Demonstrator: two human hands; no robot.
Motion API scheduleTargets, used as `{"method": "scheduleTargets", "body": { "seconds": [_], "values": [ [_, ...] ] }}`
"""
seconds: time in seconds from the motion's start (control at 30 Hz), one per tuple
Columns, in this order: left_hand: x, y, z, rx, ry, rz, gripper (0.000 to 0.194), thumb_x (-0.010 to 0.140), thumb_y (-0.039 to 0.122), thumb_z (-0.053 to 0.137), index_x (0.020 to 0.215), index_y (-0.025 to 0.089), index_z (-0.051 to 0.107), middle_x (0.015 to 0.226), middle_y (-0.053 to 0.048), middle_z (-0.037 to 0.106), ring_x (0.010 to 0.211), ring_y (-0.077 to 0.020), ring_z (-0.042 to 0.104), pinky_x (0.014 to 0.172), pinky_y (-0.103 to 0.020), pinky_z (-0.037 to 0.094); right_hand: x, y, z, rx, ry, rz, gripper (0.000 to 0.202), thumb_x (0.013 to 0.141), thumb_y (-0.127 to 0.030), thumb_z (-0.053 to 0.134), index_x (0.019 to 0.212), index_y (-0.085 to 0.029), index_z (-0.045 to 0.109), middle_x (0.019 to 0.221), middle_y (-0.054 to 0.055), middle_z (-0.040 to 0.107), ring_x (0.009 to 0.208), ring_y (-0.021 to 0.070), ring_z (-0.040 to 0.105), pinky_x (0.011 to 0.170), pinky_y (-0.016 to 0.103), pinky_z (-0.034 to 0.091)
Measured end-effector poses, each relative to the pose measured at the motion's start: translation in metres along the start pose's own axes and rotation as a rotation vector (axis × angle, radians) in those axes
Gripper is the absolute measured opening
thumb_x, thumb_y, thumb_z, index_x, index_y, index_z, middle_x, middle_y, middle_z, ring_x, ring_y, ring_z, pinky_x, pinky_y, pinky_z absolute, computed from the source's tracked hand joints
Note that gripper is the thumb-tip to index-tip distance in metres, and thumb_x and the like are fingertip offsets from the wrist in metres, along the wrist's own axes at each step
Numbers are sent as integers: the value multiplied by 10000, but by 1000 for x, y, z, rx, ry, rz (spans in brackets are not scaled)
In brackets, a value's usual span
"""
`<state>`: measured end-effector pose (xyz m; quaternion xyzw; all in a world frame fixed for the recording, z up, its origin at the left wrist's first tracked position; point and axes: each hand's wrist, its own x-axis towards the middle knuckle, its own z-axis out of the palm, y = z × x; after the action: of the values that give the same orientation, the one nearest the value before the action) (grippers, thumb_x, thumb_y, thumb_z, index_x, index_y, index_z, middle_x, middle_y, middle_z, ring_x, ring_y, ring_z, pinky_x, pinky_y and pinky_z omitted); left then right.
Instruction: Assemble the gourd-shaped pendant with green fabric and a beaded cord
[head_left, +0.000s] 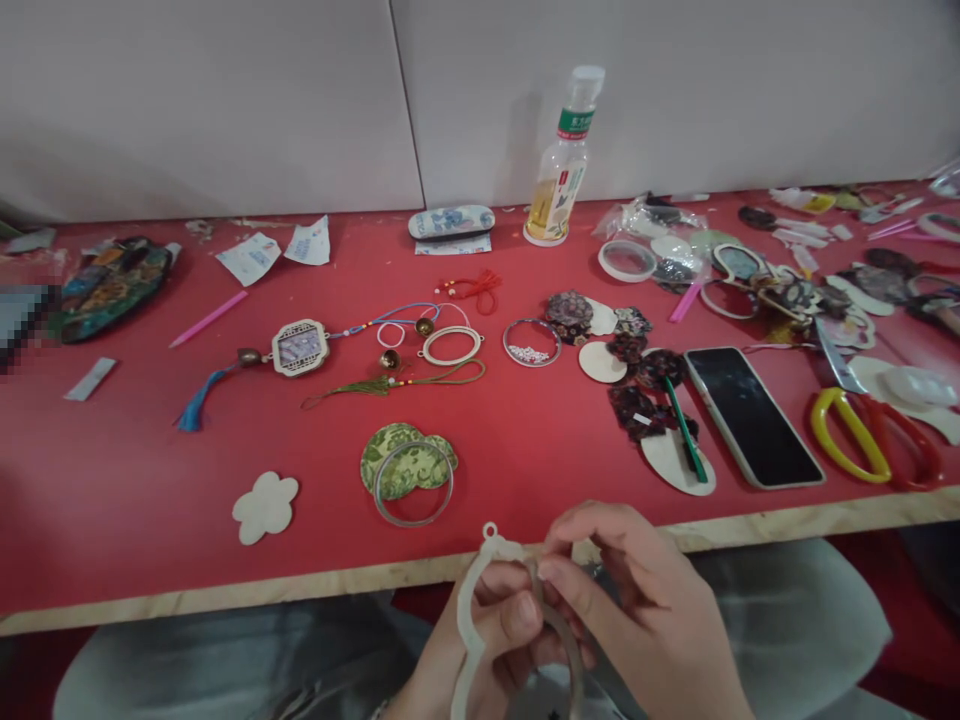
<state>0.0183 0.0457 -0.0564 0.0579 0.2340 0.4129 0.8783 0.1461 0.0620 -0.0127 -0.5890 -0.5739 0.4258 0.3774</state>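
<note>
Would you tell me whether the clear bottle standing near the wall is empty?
No, yellow liquid is visible in the lower part of the bottle.

Frame (471,615): pale, matt, smooth, wood-like. Table (300,420): red, smooth, low sheen; edge (225,598) wood-grained. Bottle (561,160): clear glossy plastic. Phone (754,415): glossy black glass. Scissors (862,420): shiny metal blades, glossy plastic handles. Tassel (196,400): blue thread. Pouch (405,458): green patterned cloth. Bells (389,360): bronze-toned metal, glossy.
</note>
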Motion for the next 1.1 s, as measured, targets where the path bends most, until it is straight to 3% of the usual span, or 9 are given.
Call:
{"method": "scheduleTargets", "body": {
  "seconds": [0.23, 0.37, 0.47, 0.77, 0.97, 1.1],
  "values": [
    [-1, -6, -7, 20, 54, 14, 152, 675, 256, 704, 775, 150, 659, 658, -25, 647, 593, -149, 638, 587, -259, 507, 3, 6, 2, -18, -11, 13, 24, 804, -230, 516, 787, -233, 498, 737, 8, 596, 555, 112, 589, 442, 172, 501],
    [-5, -7, -5, 34, 121, 53, 179, 627, 276, 739, 742, 164, 658, 706, -16, 648, 552, -120, 614, 547, -235, 498, 3, 3, 1, 19, 111, 33, 68, 789, -217, 538, 784, -237, 474, 719, 3, 599, 536, 114, 590, 411, 172, 481],
    [-6, -6, 0, 84, 127, 108, 160, 628, 271, 739, 738, 175, 671, 675, 0, 633, 526, -97, 592, 536, -214, 484, 0, -3, 0, 83, 164, -36, 101, 775, -179, 540, 779, -242, 461, 692, -9, 580, 557, 119, 590, 425, 178, 477],
    [1, 3, 4, 219, 79, 226, 116, 547, 215, 787, 631, 178, 716, 565, 10, 609, 536, -84, 556, 527, -171, 434, -8, -4, 4, -147, 92, -247, 173, 742, -78, 541, 763, -228, 458, 684, 2, 536, 642, 136, 533, 543, 233, 458],
    [-6, -4, 1, 172, 122, 204, 173, 520, 283, 794, 622, 182, 697, 602, 2, 624, 505, -97, 561, 497, -202, 441, -14, -11, 3, 77, 107, -228, 208, 758, -58, 506, 813, -240, 424, 696, -8, 532, 629, 130, 531, 525, 233, 459],
    [-9, -7, 0, 201, 145, 259, 174, 503, 247, 808, 614, 172, 698, 629, -1, 633, 589, -108, 568, 570, -209, 453, -16, -15, 4, 20, 46, -348, 247, 721, -18, 539, 783, -233, 431, 678, -15, 545, 638, 128, 521, 556, 239, 462]
  ]
}}
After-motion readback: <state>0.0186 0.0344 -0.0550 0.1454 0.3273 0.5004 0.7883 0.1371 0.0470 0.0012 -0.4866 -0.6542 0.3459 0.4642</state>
